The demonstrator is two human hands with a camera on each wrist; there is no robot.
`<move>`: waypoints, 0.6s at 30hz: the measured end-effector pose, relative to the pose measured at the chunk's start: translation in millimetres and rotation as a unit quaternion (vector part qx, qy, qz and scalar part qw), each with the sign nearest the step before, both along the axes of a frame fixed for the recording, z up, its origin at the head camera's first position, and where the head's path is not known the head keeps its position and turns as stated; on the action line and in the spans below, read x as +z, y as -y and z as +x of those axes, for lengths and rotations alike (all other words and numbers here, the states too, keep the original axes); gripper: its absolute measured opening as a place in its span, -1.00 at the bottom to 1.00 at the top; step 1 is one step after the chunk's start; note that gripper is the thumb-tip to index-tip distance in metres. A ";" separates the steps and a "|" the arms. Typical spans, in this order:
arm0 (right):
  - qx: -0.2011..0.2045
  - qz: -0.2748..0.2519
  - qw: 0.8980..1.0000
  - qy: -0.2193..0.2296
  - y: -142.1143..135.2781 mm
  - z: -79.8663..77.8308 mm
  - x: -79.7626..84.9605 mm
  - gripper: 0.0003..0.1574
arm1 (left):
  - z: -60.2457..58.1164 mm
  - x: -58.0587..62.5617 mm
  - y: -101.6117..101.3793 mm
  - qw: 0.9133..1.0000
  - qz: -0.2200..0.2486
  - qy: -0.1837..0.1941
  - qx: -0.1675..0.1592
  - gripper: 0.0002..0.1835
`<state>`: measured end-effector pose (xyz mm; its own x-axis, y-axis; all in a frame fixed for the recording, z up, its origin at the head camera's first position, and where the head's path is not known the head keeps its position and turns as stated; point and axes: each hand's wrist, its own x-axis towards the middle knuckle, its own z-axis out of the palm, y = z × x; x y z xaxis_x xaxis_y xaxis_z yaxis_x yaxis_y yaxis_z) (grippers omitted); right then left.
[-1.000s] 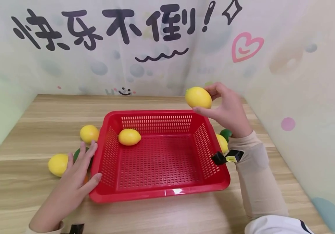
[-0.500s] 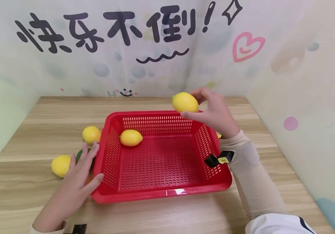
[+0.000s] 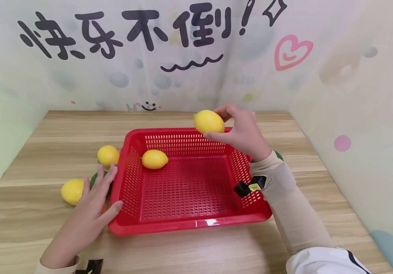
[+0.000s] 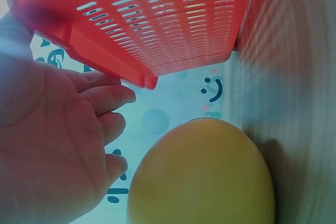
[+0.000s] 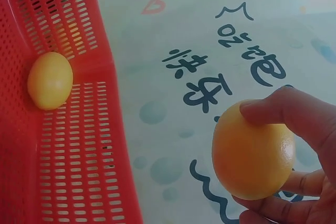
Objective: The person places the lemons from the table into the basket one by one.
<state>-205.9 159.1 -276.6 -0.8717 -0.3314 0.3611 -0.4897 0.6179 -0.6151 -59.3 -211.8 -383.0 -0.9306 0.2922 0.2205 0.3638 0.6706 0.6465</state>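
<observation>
My right hand (image 3: 246, 133) pinches a yellow lemon (image 3: 209, 121) between thumb and fingers, above the far rim of a red slotted plastic basket (image 3: 169, 228). The right wrist view shows the thumb on one side of this lemon (image 5: 247, 156) and fingers on the other. A second lemon (image 3: 154, 159) lies inside the basket, in its far left corner. My left hand (image 3: 87, 217) touches the basket's left rim with fingers extended and spread. Up close in the left wrist view, a round yellow fruit (image 4: 202, 177) stands near that hand's palm.
Left of the basket lie two lemons, one farther back (image 3: 108, 155) and one nearer (image 3: 72, 191). A green item (image 3: 95, 179) and an orange item (image 3: 104, 207) are mostly hidden by the left hand. Another green item (image 3: 278, 155) peeks out behind the right forearm. A printed backdrop (image 3: 182, 87) encloses the wooden table.
My right hand has carried the lemon leftward and slightly lower, from beyond the basket's far right corner to above the far rim. My left hand stays at the left rim.
</observation>
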 end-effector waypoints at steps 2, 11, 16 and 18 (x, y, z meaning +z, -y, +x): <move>0.002 0.007 1.000 0.002 2.8 0.0 -1.7 -0.36 | -0.5 -0.5 0.0 1.000 0.000 0.002 0.001 -0.08; 0.010 0.035 0.999 0.001 12.0 -0.3 -6.4 -0.33 | -0.9 -1.5 -0.4 1.000 0.003 0.000 0.000 -0.08; 0.014 0.039 0.999 0.008 18.4 -0.2 -8.2 -0.34 | -0.9 -1.5 -0.5 1.000 0.004 -0.001 0.000 -0.08; 0.016 0.041 0.999 0.013 20.9 -0.4 -9.0 -0.33 | -1.0 -1.6 -0.6 1.000 0.005 0.000 -0.001 -0.08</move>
<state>-206.3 138.1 -285.6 -0.8692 -0.3868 0.3081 -0.4941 0.6517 -0.5755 -60.3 -211.3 -384.7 -0.9300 0.2919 0.2232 0.3651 0.6641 0.6525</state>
